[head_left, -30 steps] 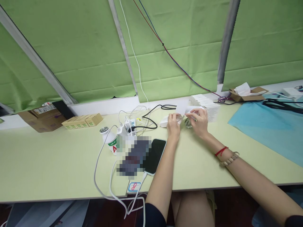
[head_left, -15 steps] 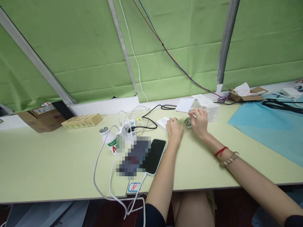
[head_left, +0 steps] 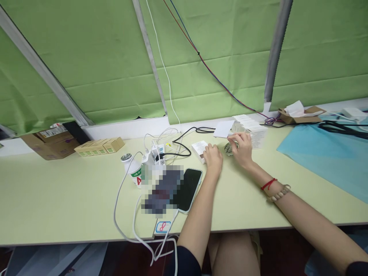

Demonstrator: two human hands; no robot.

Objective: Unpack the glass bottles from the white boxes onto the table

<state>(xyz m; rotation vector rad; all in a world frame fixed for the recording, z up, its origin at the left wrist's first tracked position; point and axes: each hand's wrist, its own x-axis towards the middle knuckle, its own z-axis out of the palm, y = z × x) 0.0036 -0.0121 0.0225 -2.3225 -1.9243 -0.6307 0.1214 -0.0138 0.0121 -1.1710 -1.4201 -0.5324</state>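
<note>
Currently, a small white box is touched by the left hand

The box is seen on the surface, just left of the left hand. Its right end is partly covered by the half-curled fingers; whether it is gripped or only steadied cannot be told. By the right hand, the thumb and forefinger are brought close together at the lower corner of a flat white card, but whether the card is pinched cannot be made out. Beneath those fingertips a greenish coiled item is partly hidden. Behind the right hand, a row of white boxes is lined up, its near end overlapped by the hand. A red string bracelet and a beaded bracelet are worn on the right wrist.

Left of the left forearm, a dark-screened phone is laid beside a pixelated patch. Farther left, a white bottle is placed near the white plugs. On the far right, a blue sheet is spread under black cables
</note>
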